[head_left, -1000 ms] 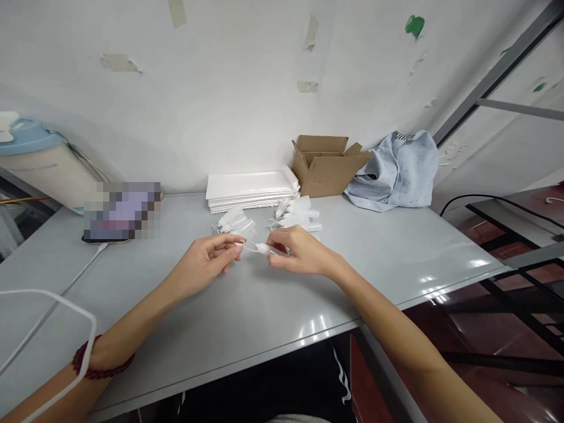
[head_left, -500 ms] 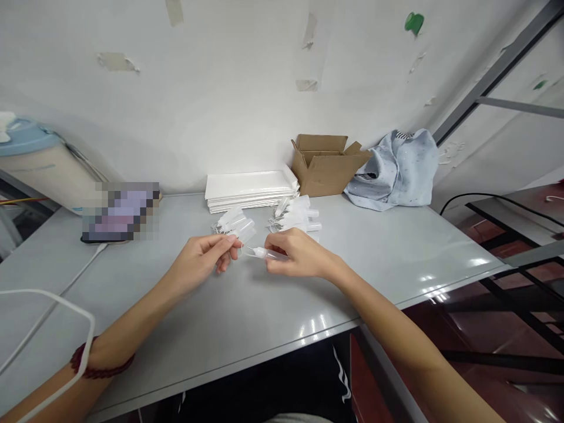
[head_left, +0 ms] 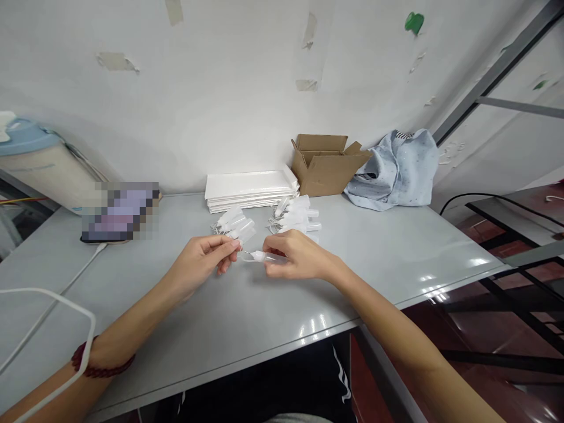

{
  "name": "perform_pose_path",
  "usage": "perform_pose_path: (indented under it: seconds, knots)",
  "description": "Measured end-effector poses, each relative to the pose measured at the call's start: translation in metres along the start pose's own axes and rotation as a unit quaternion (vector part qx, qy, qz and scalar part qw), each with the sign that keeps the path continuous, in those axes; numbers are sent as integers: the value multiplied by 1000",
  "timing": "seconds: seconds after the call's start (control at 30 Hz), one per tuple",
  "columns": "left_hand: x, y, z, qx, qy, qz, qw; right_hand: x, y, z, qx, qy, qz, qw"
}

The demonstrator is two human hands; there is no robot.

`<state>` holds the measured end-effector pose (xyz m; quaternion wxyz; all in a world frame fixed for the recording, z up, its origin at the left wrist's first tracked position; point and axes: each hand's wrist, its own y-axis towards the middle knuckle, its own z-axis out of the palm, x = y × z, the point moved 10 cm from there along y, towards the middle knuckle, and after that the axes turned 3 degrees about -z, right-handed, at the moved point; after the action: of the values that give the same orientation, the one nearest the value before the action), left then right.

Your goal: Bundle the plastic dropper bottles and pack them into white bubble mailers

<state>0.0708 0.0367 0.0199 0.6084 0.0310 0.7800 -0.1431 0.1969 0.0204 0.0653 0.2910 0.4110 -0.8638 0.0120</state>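
My right hand (head_left: 302,254) grips a small translucent plastic tube (head_left: 274,258) with a white tip, lying sideways and pointing left. A thin white cord with a fine beaded or twisted part (head_left: 247,254) runs from the tip to my left hand (head_left: 211,254). The thumb and forefinger of that left hand are pinched on the cord's far end. Just behind my hands lie two groups of similar tubes with cords: a left group (head_left: 235,221) and a right group (head_left: 300,212), the latter partly hidden by my right hand.
A stack of white flat boxes (head_left: 251,187) stands by the wall, beside an open cardboard box (head_left: 330,173) and a light blue cloth bag (head_left: 403,170). At left are a blurred-out phone (head_left: 121,214), its white cable (head_left: 79,279) and a blue-lidded container (head_left: 42,158). The grey table (head_left: 211,338) ends in front of me.
The tube has shifted and turned very slightly, so more of its body shows between my right fingers. My left hand keeps its pinch on the cord, almost in the same place.
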Motion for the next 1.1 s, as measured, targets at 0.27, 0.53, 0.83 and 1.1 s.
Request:
perform_pose_path:
  seconds: [0.27,0.53,0.83,1.1]
  knots:
    - [-3,-2,6,33,-18,10,999,-1,0,-1,-7,-3,6,1000]
    - [-3,-3,8,41,-18,12,999,-1,0,0,-4,0,8,1000]
    - [-1,-2,9,43,-29,3,999,-1,1,1,-4,3,5,1000]
    - [-3,-3,9,45,0,15,999,-1,1,3,8,2,5,1000]
